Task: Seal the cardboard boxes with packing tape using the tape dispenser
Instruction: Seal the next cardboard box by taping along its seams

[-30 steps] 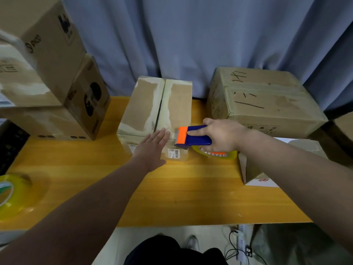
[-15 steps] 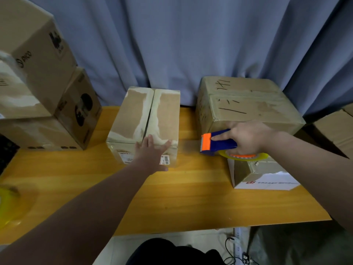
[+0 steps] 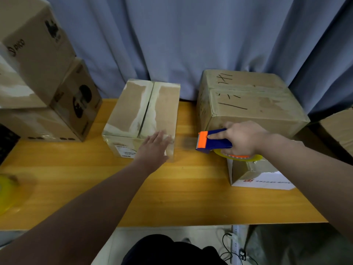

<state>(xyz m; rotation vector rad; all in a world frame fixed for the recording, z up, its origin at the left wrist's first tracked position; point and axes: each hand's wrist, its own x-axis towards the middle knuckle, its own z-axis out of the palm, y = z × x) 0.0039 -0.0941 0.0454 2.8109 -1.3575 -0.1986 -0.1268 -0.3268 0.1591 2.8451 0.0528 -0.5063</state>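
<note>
The wooden table [image 3: 172, 197] carries cardboard boxes [image 3: 141, 109] and a tape roll [image 3: 7, 192].

Blue curtain [image 3: 172, 44] behind yellow wooden table [image 3: 172, 197]

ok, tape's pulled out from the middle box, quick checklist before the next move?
1. Left hand flat on the near right corner of the middle box: ok.
2. Right hand grips the tape dispenser: ok.
3. Tape strip spans box to dispenser: ok, though blurred.
4. Strip cut free: not ok.
5. Top seam covered by fresh tape: cannot tell.
</note>
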